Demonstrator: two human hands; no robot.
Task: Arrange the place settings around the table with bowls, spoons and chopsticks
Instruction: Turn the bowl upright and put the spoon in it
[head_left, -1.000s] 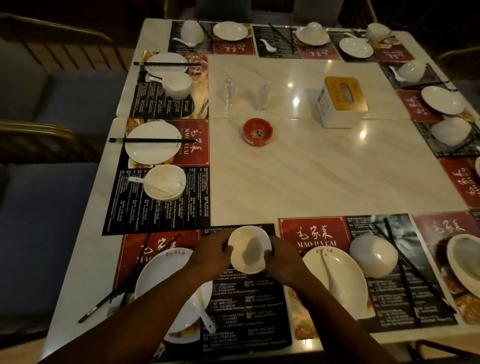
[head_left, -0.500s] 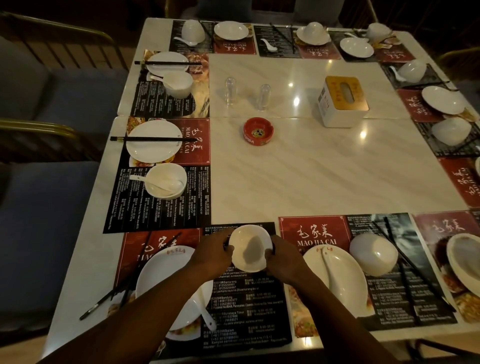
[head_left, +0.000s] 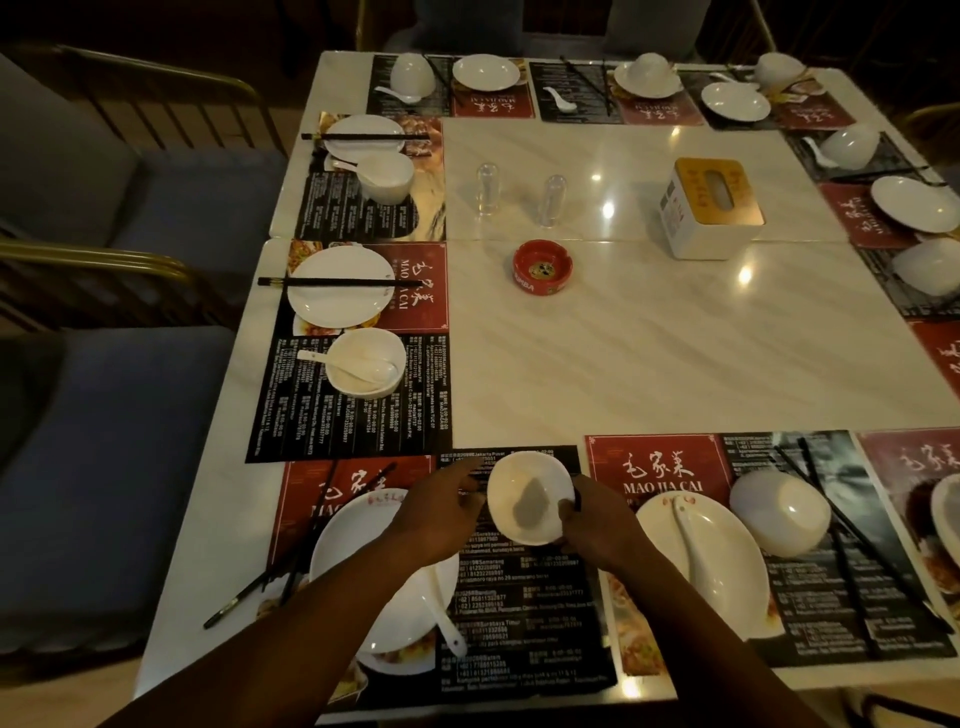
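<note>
Pinching the bowl by one rim with our right hand, left hand at the opposite rim, its grip unclear, we had it upright just beside the plate. Our left forearm could sweep the spoon off that plate.

Bare forearms stretched forward, left hand and right hand facing each other, each gripping one side of a bowl

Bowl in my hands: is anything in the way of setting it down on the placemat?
Nothing visible. The left hand and right hand hold the bowl over bare black placemat; the spoon lies on the plate, off to the left.
</note>
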